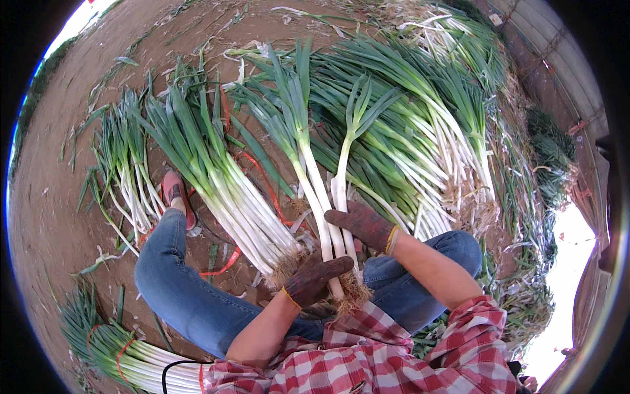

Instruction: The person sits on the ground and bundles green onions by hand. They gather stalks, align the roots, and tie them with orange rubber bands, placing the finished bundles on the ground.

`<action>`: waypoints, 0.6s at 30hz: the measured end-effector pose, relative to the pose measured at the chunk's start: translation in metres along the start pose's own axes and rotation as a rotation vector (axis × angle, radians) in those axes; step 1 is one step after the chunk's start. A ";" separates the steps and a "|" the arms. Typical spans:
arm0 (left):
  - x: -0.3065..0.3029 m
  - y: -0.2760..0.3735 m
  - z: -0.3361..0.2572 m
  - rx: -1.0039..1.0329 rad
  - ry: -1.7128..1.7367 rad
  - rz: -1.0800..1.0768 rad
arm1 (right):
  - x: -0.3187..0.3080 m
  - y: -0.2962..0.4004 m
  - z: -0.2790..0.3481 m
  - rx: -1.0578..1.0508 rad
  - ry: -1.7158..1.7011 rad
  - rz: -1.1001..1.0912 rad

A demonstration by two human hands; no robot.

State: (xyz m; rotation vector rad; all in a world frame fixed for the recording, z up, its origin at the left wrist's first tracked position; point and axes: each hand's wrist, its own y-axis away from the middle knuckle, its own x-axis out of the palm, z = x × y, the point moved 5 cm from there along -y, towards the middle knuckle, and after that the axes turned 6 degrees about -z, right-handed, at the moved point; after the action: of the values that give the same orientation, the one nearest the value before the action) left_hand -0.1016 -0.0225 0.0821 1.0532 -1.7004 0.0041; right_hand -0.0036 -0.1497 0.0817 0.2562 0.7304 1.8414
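Several long green onions (317, 212) with white stalks and rooty ends stand tilted between my knees. My left hand (315, 278), in a dark worn work glove, grips them low, just above the roots. Higher up the white stalks, my right hand (362, 224) in a matching glove lies against them with its thumb across; whether its hidden fingers close on them I cannot tell. Beside them on the left lies a thick row of green onions (236, 207), roots towards my left hand. Red plastic tape (268, 182) runs on the ground around and beneath that row.
A large heap of green onions (393, 143) lies at the right, with more behind it. A smaller group (128, 167) lies beyond my left foot. At the lower left rests a bundle (147, 362) tied with red bands. Loose leaves and peelings litter the soil.
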 end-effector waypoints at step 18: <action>0.037 0.052 0.002 0.119 -0.018 0.445 | 0.055 0.023 0.062 0.173 -1.280 0.384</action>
State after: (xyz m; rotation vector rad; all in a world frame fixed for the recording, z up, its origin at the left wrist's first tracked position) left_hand -0.1373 -0.0157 0.1345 0.7409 -1.9385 0.3864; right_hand -0.0116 -0.0826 0.1350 1.5803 -0.0927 1.5109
